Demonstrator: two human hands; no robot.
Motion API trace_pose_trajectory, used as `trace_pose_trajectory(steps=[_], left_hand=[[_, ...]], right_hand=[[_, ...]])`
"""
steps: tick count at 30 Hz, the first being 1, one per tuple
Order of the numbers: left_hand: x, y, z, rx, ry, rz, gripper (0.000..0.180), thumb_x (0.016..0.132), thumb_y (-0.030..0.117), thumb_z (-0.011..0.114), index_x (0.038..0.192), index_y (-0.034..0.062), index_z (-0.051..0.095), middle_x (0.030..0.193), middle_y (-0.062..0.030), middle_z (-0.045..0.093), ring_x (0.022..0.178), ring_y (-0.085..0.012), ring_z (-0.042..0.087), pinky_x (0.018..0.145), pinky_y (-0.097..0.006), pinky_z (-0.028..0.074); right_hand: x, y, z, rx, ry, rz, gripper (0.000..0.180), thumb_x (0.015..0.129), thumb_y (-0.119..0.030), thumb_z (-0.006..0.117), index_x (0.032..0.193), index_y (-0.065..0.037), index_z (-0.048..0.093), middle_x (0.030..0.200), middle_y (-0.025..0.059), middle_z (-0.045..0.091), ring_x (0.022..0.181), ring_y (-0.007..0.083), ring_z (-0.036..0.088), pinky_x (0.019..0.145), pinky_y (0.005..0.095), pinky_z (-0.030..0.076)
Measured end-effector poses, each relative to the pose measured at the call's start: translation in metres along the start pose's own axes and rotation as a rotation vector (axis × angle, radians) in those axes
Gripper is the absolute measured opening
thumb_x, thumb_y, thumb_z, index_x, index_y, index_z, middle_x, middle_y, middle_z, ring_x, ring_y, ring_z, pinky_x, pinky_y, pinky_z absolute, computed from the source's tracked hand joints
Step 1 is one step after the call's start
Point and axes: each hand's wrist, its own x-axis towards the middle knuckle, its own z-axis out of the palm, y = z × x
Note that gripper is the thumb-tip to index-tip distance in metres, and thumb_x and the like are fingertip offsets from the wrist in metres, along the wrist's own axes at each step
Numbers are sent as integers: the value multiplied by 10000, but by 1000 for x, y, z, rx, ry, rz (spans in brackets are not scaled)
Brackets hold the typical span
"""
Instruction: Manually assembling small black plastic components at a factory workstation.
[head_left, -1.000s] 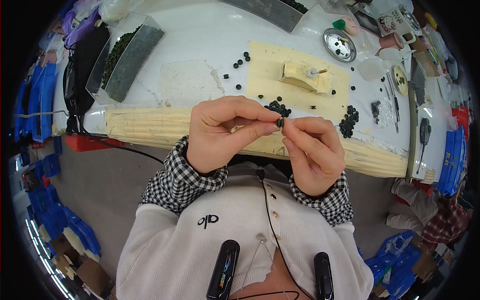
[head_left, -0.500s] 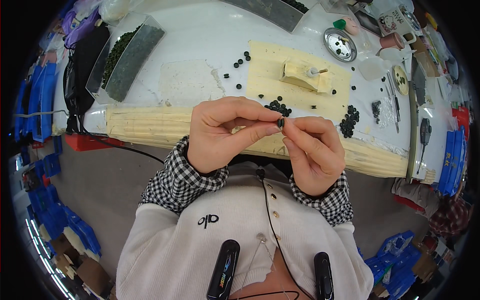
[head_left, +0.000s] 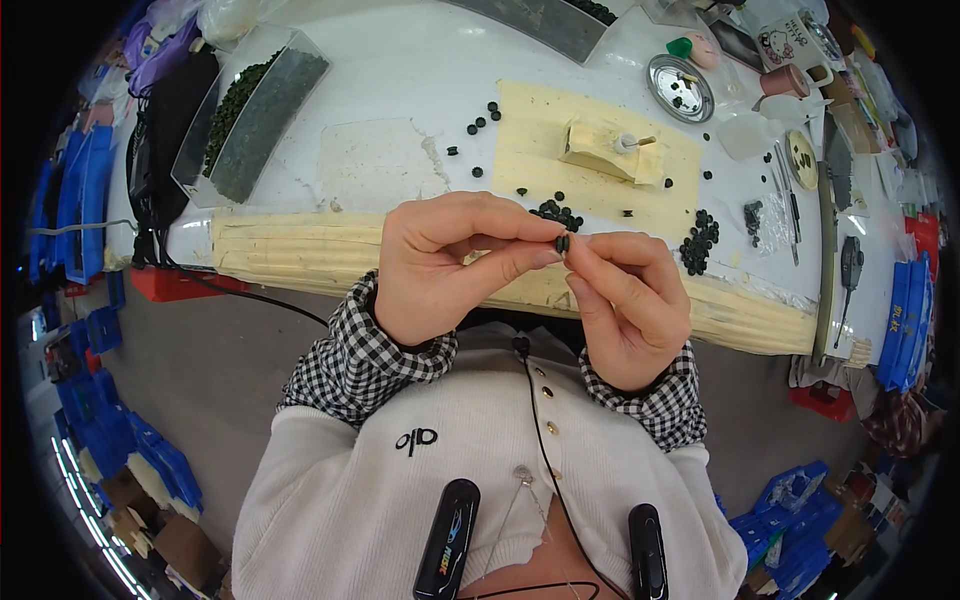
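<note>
A small round dark piece with a groove round its edge is pinched between the fingertips of both hands, over the front edge of the table. My left hand grips it with thumb and forefinger. From the other side, the thumb and fingers of my right hand close on it too. Just beyond the fingertips lies a pile of similar dark pieces, partly hidden by my hands. A second pile lies to the right of my right hand.
Farther back, a yellow block with a white peg sits on a yellow sheet. Loose pieces are scattered about. A clear tray of dark bits stands left; a metal dish and thin tools are right.
Both hands stay almost in place around the small piece. At the far right, the grey and plaid cloth beyond the table has shifted, and more of a red bin shows.
</note>
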Motion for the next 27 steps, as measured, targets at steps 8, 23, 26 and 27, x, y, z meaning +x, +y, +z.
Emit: trace_pose_trajectory(steps=[8, 23, 26, 27], left_hand=[[3, 1, -2, 114, -43, 72, 195, 797, -75, 640, 990, -51, 649, 954, -150, 663, 872, -171, 653, 774, -259, 544], [0, -31, -6, -1003, -107, -405, 226, 934, 73, 516, 1133, -20, 569, 1003, -154, 646, 860, -167, 658, 746, -220, 560], [1, -25, -6, -937, -86, -467, 197, 940, 95, 511, 1100, -12, 553, 957, -127, 624, 816, -147, 597, 710, -213, 517], [0, -23, -6, -903, -73, -494, 183, 943, 104, 509, 1082, -9, 545, 935, -115, 612, 794, -137, 566, 692, -210, 495]], right_hand=[[1, -1, 0, -2, -7, 12, 324, 766, 75, 663, 1078, -11, 652, 980, 114, 601, 819, 181, 602, 678, 242, 493], [53, 46, -37, -541, 106, 67, 134, 762, -72, 696, 871, -7, 655, 776, 78, 584, 728, 216, 549, 645, 310, 445], [54, 47, -36, -518, 105, 71, 137, 754, -55, 698, 879, -13, 661, 784, 86, 587, 733, 206, 551, 648, 297, 444], [54, 44, -36, -500, 145, 61, 138, 756, -48, 695, 885, -12, 661, 789, 85, 589, 738, 201, 551, 656, 292, 443]])
